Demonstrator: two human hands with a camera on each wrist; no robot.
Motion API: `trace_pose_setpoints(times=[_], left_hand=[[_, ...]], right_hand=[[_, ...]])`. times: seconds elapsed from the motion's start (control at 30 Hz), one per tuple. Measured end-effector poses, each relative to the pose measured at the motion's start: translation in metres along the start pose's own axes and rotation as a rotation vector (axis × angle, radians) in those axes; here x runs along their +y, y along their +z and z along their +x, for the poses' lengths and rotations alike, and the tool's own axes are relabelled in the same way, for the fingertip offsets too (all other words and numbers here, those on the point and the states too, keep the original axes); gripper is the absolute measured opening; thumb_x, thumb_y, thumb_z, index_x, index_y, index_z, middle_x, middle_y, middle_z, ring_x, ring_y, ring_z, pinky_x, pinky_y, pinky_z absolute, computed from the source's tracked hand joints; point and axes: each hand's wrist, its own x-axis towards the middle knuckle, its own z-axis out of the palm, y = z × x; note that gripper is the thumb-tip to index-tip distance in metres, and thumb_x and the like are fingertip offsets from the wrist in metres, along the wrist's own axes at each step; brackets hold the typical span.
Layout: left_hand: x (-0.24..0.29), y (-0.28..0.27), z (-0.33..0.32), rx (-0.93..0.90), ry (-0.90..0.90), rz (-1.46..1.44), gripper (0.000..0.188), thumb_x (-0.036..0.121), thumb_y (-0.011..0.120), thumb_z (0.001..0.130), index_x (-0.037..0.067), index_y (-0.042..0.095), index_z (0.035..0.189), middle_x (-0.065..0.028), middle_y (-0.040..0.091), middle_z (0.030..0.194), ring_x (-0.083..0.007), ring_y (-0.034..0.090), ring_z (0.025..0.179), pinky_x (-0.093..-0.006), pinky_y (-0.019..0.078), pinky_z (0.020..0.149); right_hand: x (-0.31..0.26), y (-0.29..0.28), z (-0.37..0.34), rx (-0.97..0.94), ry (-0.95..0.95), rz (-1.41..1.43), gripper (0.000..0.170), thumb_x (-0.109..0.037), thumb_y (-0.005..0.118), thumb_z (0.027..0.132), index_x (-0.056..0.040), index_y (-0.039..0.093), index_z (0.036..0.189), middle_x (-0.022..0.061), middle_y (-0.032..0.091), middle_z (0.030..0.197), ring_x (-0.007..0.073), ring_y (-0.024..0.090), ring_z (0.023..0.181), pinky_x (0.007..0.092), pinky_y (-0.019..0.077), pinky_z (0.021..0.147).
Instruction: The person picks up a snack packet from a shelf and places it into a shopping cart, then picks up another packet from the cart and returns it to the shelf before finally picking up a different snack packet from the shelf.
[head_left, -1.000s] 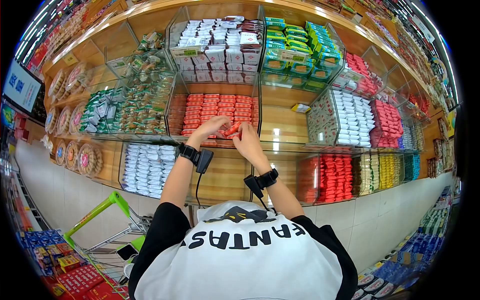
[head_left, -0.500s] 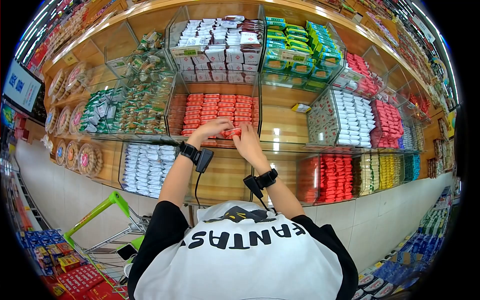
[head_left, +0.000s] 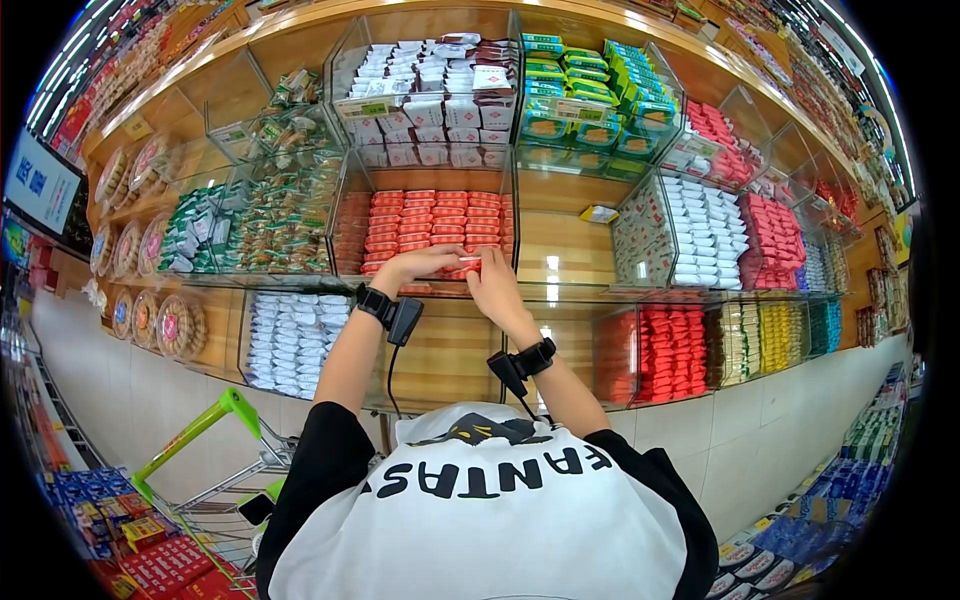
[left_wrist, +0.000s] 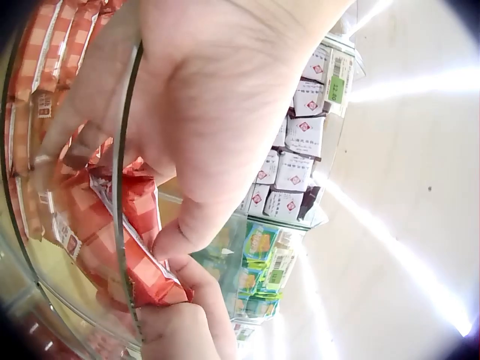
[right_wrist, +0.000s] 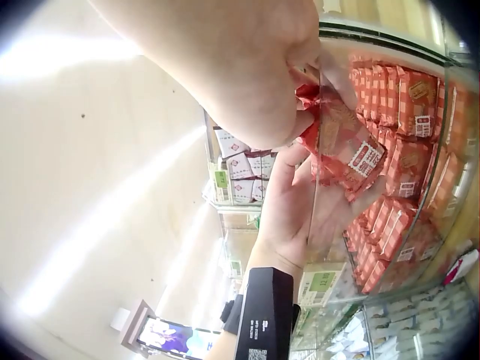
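Both hands meet over the front of the bin of red packets [head_left: 440,215] in the head view. The left hand [head_left: 424,263] and the right hand [head_left: 495,288] hold one red checked packet [left_wrist: 124,240] between them. In the left wrist view, the thumb of the left hand [left_wrist: 217,112] presses on the packet's silvery seam, and the right fingers [left_wrist: 187,322] pinch its lower end. The right wrist view shows the packet's labelled face [right_wrist: 349,150] behind clear plastic, with the right hand [right_wrist: 225,60] at its upper end.
A clear bin wall [left_wrist: 124,150] stands close to both hands. Bins of white packets [head_left: 430,100] and green packets [head_left: 590,90] lie behind. A shopping cart [head_left: 190,430] stands at the lower left, with round tubs [head_left: 180,325] beyond it.
The red packet has turned from slanted to nearly level between the hands. The left fingers have straightened a little along it; the right hand has barely moved.
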Motion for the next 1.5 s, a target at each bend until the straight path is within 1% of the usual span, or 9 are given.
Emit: trace_pose_setpoints(times=[0.4, 0.8, 0.9, 1.1, 1.17, 1.3, 1.37, 1.43, 1.5], left_hand=[[-0.003, -0.001, 0.004, -0.030, 0.089, 0.066, 0.048, 0.040, 0.058, 0.079, 0.010, 0.043, 0.114, -0.0042, 0.045, 0.108, -0.0143, 0.042, 0.100, -0.0270, 0.0362, 0.082], [-0.012, -0.006, 0.007, -0.050, 0.306, -0.043, 0.042, 0.010, 0.063, 0.074, 0.008, 0.046, 0.112, -0.0042, 0.045, 0.115, -0.0131, 0.042, 0.107, -0.0270, 0.0344, 0.087], [-0.004, 0.002, -0.002, 0.079, 0.376, -0.094, 0.041, 0.005, 0.064, 0.072, 0.005, 0.050, 0.111, -0.0019, 0.054, 0.102, -0.0118, 0.051, 0.093, -0.0258, 0.0415, 0.080], [0.010, 0.012, -0.023, 0.277, 0.505, 0.066, 0.041, 0.008, 0.065, 0.072, 0.003, 0.052, 0.110, -0.0039, 0.054, 0.102, -0.0121, 0.053, 0.091, -0.0261, 0.0427, 0.080], [0.020, 0.022, -0.038, 0.363, 0.552, 0.145, 0.039, 0.010, 0.065, 0.072, 0.004, 0.053, 0.109, -0.0049, 0.055, 0.102, -0.0121, 0.053, 0.092, -0.0269, 0.0423, 0.082], [0.025, 0.038, -0.058, 0.431, 0.515, -0.167, 0.036, 0.008, 0.060, 0.076, 0.002, 0.051, 0.110, -0.0060, 0.053, 0.104, -0.0129, 0.053, 0.090, -0.0257, 0.0442, 0.076], [0.021, 0.043, -0.067, 0.442, 0.503, -0.285, 0.035, 0.007, 0.059, 0.077, 0.001, 0.051, 0.110, -0.0064, 0.052, 0.104, -0.0131, 0.053, 0.088, -0.0255, 0.0451, 0.074], [0.020, 0.050, -0.081, 0.256, 0.467, -0.650, 0.042, 0.005, 0.056, 0.077, 0.001, 0.043, 0.117, -0.0082, 0.051, 0.104, -0.0146, 0.054, 0.084, -0.0257, 0.0462, 0.068], [0.009, 0.059, -0.092, 0.226, 0.540, -0.626, 0.047, 0.005, 0.056, 0.077, 0.002, 0.038, 0.120, -0.0089, 0.051, 0.104, -0.0152, 0.054, 0.083, -0.0265, 0.0464, 0.067]], right_hand=[[-0.001, -0.004, -0.001, 0.011, -0.009, 0.037, 0.032, -0.005, 0.051, 0.073, 0.0026, 0.042, 0.103, 0.0207, 0.046, 0.098, 0.0378, 0.050, 0.087, 0.0428, 0.0434, 0.072], [-0.013, -0.018, 0.004, -0.110, 0.036, 0.145, 0.036, -0.020, 0.057, 0.078, 0.0009, 0.037, 0.100, 0.0191, 0.046, 0.098, 0.0352, 0.050, 0.089, 0.0390, 0.0416, 0.075], [-0.001, -0.015, 0.003, -0.139, 0.064, 0.265, 0.036, -0.021, 0.058, 0.079, -0.0005, 0.036, 0.098, 0.0174, 0.046, 0.097, 0.0339, 0.049, 0.090, 0.0372, 0.0414, 0.075], [-0.003, -0.019, 0.002, -0.022, -0.062, 0.361, 0.036, -0.015, 0.062, 0.077, -0.0032, 0.038, 0.101, 0.0131, 0.047, 0.099, 0.0265, 0.051, 0.091, 0.0351, 0.0437, 0.073], [-0.004, -0.015, 0.001, -0.029, 0.032, 0.718, 0.042, -0.011, 0.066, 0.073, -0.0038, 0.040, 0.105, 0.0112, 0.046, 0.101, 0.0231, 0.051, 0.094, 0.0324, 0.0459, 0.074], [-0.036, -0.045, 0.000, -0.018, -0.126, 0.467, 0.042, -0.017, 0.066, 0.072, -0.0030, 0.042, 0.104, 0.0125, 0.045, 0.104, 0.0279, 0.049, 0.096, 0.0338, 0.0439, 0.075], [-0.047, -0.052, 0.000, 0.061, -0.333, 0.421, 0.045, -0.020, 0.068, 0.070, -0.0040, 0.043, 0.103, 0.0123, 0.048, 0.101, 0.0284, 0.052, 0.090, 0.0339, 0.0451, 0.072], [-0.048, -0.052, -0.005, 0.032, -0.248, 0.400, 0.045, -0.021, 0.068, 0.069, -0.0047, 0.043, 0.103, 0.0129, 0.050, 0.098, 0.0292, 0.054, 0.086, 0.0342, 0.0456, 0.070], [-0.049, -0.054, -0.009, -0.001, -0.167, 0.380, 0.046, -0.023, 0.069, 0.069, -0.0055, 0.043, 0.103, 0.0135, 0.053, 0.095, 0.0299, 0.056, 0.082, 0.0346, 0.0461, 0.068]])
